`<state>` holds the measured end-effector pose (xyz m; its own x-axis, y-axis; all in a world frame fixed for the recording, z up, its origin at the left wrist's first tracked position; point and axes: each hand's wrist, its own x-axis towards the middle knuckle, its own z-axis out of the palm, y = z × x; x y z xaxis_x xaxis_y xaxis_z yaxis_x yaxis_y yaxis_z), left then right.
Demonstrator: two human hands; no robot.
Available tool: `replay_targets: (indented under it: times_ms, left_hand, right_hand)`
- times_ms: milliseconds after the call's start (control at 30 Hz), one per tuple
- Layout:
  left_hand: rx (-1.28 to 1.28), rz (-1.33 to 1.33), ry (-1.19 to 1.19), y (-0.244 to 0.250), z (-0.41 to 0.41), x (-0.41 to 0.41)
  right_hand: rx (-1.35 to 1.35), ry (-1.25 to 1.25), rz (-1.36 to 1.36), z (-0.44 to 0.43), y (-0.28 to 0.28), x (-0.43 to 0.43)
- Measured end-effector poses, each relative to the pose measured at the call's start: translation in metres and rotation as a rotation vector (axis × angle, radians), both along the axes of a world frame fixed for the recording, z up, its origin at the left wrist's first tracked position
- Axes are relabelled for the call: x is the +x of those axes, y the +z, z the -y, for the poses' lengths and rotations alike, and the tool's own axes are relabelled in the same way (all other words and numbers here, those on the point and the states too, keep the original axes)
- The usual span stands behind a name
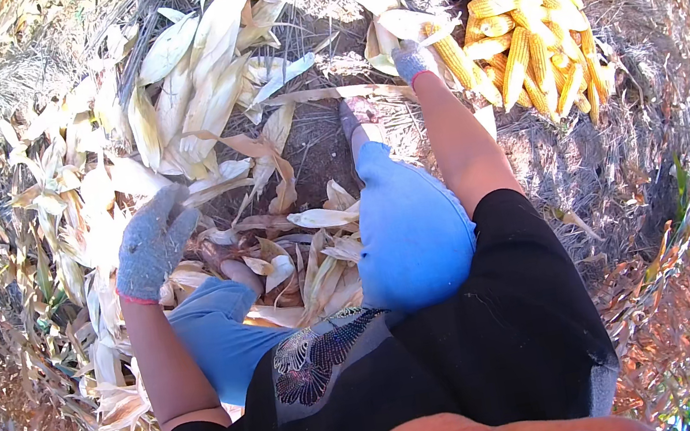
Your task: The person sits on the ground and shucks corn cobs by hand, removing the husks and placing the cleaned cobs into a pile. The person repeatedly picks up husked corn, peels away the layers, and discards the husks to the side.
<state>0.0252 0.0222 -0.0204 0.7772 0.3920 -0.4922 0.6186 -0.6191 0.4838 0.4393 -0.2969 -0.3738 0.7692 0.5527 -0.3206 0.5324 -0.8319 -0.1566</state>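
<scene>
My right hand [415, 60], in a grey knit glove, is closed on pale, pulled-back corn husk [381, 43] beside the pile. A bare yellow ear of corn [450, 57] slants down just right of this hand; whether the husk is still joined to it is hard to see. My left hand [152, 244], gloved the same way, is raised over loose husks at the left, with thumb and fingers apart and nothing visible between them. Husked yellow ears [538, 53] lie heaped at the upper right.
Dry husks [193, 97] and unhusked ears cover the ground at upper left. More husks [326, 265] lie between my legs. My bent knee [409, 219] in blue trousers rises between the hands. Straw and dry stalks [644, 70] spread to the right.
</scene>
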Motion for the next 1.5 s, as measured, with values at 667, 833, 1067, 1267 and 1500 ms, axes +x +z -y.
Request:
replay_targets:
  times_ms: [667, 833, 1067, 1267, 1500]
  left_hand:
    - [0.159, 0.133, -0.084, 0.002, 0.003, -0.014]
    - [0.229, 0.310, -0.105, 0.014, 0.021, -0.024]
    - [-0.105, 0.731, 0.148, 0.038, 0.039, 0.004]
    - [-0.852, 1.099, 0.625, 0.068, 0.045, 0.026]
    - [-0.906, 1.173, 0.715, 0.049, 0.021, 0.025]
  right_hand:
    - [1.178, -0.917, -1.295, -0.053, 0.010, -0.084]
    - [1.496, -0.658, -1.816, -0.035, 0.134, -0.114]
    - [1.060, -0.044, -1.106, -0.067, 0.332, -0.128]
    - [0.867, 0.739, -0.390, -0.110, 0.428, -0.181]
    - [0.624, 0.499, -0.288, -0.101, 0.464, -0.240]
